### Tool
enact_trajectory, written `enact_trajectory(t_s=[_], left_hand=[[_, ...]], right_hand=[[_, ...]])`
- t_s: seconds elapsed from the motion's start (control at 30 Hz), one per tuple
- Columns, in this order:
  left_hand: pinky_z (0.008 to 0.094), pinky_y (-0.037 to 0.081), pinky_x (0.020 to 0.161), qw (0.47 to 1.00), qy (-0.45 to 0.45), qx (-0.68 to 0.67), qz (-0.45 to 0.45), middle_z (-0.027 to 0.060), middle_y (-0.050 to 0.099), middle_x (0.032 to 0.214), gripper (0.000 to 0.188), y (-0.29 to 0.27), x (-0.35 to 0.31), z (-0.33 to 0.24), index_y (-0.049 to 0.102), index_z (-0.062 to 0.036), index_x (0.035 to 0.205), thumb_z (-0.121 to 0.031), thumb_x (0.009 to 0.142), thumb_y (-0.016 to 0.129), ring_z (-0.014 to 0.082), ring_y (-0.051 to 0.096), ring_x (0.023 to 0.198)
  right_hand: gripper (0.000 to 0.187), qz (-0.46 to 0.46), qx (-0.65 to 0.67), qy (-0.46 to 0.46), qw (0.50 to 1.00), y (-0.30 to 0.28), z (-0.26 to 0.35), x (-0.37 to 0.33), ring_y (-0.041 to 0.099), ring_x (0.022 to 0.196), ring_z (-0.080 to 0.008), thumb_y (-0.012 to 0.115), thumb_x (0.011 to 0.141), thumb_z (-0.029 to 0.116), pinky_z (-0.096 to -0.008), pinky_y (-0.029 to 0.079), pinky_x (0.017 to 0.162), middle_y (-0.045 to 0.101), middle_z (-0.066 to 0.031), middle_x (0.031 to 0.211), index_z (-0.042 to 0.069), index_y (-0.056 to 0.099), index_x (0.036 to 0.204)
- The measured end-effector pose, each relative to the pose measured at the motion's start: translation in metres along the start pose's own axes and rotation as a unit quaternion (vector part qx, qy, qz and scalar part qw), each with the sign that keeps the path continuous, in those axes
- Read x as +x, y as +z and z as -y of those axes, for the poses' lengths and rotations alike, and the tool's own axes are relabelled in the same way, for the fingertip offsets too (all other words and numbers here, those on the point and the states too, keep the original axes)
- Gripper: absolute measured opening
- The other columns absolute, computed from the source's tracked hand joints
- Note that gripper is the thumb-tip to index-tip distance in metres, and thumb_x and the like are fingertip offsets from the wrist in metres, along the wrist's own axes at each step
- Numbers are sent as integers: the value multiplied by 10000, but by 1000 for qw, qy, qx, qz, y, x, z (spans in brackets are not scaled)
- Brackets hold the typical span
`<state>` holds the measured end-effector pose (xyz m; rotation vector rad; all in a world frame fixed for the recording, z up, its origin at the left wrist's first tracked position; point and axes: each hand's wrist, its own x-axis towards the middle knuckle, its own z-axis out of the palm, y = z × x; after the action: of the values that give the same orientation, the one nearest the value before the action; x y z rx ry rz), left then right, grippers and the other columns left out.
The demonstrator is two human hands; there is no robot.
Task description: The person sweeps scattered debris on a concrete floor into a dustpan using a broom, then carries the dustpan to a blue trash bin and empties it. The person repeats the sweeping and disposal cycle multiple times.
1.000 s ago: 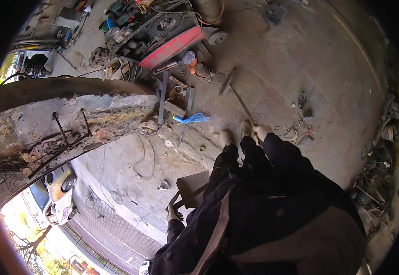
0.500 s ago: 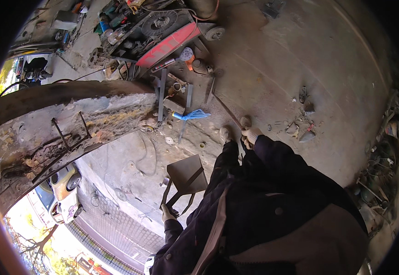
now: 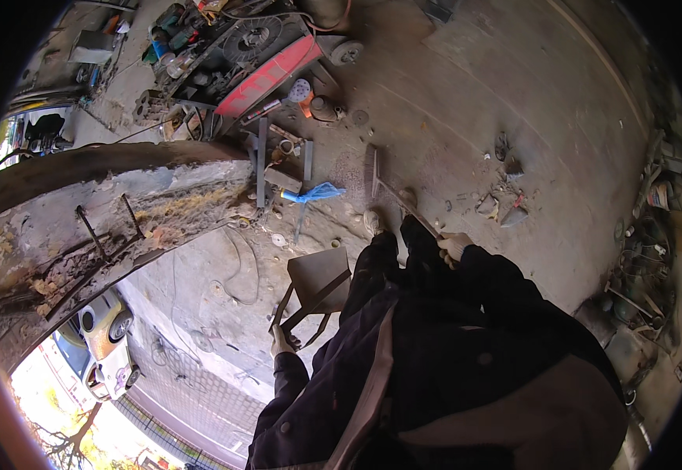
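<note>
In my right hand (image 3: 454, 247), fingers closed round the handle, is a long-handled broom (image 3: 400, 201). Its narrow brush head (image 3: 371, 171) rests on the concrete floor ahead of my feet. At my left side, my left hand (image 3: 280, 341) grips a bar of a grey square metal piece (image 3: 317, 272). Several flat bars join its plate; whether it is a dustpan or a small stool I cannot tell. My shoe (image 3: 372, 222) stands just behind the brush. Close to the left lies a blue plastic bag (image 3: 321, 192).
Metal bars (image 3: 262, 160), a brick-like block (image 3: 284, 179) and an old kettle-shaped pot (image 3: 323, 109) lie ahead left, near a red panel (image 3: 266, 74). A crusted masonry ledge (image 3: 113, 205) juts in from the left. Debris (image 3: 505, 204) and a trowel-like blade (image 3: 514, 217) sit to the right.
My right hand has moved right and slightly nearer, and the broom head has swung down and right across the floor. My left hand still holds the metal piece.
</note>
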<state>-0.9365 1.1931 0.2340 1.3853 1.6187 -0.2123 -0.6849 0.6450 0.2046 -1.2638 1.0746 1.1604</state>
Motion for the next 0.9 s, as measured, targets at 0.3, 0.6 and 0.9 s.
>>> enact_trajectory(t_s=[0.3,0.6,0.9], left_hand=[[321,484,430,997,-7,59,39,47,583,603,697,11,24,-9,632,-89,813,-785,851,594,207,595,467],[338,492,441,992,48,100,56,86,612,625,692,14,25,-38,656,-15,829,-707,858,666,227,611,479],[307,440,443,996,70,6,47,57,562,580,658,37,-14,-22,620,-50,808,-704,881,645,198,558,459]], right_hand=[[120,-53,43,-53,996,-4,-41,-62,459,454,-113,553,1005,189,-295,367,404,508,2,650,168,630,1095],[193,30,91,-102,990,-44,24,60,485,429,-148,592,1007,258,-320,385,397,597,-60,664,72,632,978],[165,-128,150,-83,977,-143,-129,18,494,418,-157,603,989,216,-343,387,382,588,-55,662,113,668,1099]])
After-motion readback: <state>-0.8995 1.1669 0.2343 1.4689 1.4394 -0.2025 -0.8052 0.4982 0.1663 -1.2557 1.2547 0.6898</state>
